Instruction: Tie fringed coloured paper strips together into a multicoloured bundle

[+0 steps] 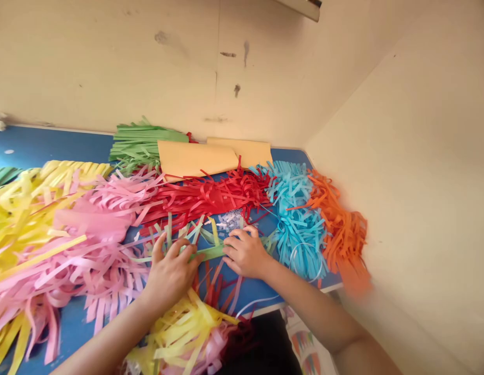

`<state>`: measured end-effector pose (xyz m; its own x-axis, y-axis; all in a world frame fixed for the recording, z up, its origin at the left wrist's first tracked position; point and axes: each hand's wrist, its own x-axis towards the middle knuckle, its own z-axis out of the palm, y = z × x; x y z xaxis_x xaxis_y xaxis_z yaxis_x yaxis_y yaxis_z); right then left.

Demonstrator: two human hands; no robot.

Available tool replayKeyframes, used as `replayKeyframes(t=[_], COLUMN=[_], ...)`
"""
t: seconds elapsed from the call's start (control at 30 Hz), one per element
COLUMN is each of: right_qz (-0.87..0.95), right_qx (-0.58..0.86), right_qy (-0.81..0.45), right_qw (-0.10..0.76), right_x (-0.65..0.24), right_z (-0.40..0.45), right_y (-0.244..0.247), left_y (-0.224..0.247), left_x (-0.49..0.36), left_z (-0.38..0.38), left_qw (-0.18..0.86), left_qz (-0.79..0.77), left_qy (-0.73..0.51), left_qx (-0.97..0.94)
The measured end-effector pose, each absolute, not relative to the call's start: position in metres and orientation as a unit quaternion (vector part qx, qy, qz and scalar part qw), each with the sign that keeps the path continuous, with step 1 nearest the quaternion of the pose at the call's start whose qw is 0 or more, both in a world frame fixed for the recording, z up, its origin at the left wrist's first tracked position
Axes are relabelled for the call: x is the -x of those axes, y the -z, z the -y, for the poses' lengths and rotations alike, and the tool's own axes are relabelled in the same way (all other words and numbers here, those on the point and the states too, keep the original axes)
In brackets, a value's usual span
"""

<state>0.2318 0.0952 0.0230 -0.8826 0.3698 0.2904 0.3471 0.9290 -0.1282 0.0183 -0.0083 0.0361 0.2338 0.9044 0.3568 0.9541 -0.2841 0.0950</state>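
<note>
A light green fringed paper strip (pixel 211 253) stretches between my two hands above the blue table. My left hand (pixel 172 268) closes over its left part, thumb by the strip and fingers curled. At the other end my right hand (pixel 246 253) grips it with bent fingers. Loose green strips stick out beyond both hands. Just past my right fingertips lies a small heap of pale paper bits (pixel 231 221). Below the strip, yellow fringed paper (pixel 187 323) and dark red strips spread toward my lap. The ends of the green strip inside my fingers are hidden.
Pink fringes (pixel 97 224) and yellow fringes (pixel 26 208) cover the left. Red fringes (pixel 210 194), green fringes (pixel 144 143) and tan paper sheets (pixel 197 159) lie behind. Blue fringes (pixel 298 224) and orange fringes (pixel 345 229) line the right edge of the table (pixel 81 136), by the wall.
</note>
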Motion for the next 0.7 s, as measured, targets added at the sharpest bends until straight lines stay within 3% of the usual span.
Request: replayKeyframes(t=[0.27,0.47,0.63,0.7], right_qz=[0.945,0.944,0.906,0.918], right_qx=[0.26,0.259,0.401,0.38], right_qy=[-0.094,0.009,0.032,0.012], right_qw=[0.171,0.204,0.13,0.112], right_x=[-0.221,-0.233,-0.28,-0.279], right_z=[-0.097,-0.083,-0.092,-0.085], right_y=[-0.03,-0.033,-0.059,-0.071], left_y=[-0.036,-0.045,-0.033,-0.027], left_x=[-0.031,-0.027,-0.023,-0.025], left_z=[0.004,0.014,0.018,0.017], left_qw=[0.13,0.183,0.177,0.158], left_qz=[0.583,0.547,0.543,0.547], left_qy=[0.208,0.252,0.244,0.245], left_qx=[0.774,0.777,0.783,0.785])
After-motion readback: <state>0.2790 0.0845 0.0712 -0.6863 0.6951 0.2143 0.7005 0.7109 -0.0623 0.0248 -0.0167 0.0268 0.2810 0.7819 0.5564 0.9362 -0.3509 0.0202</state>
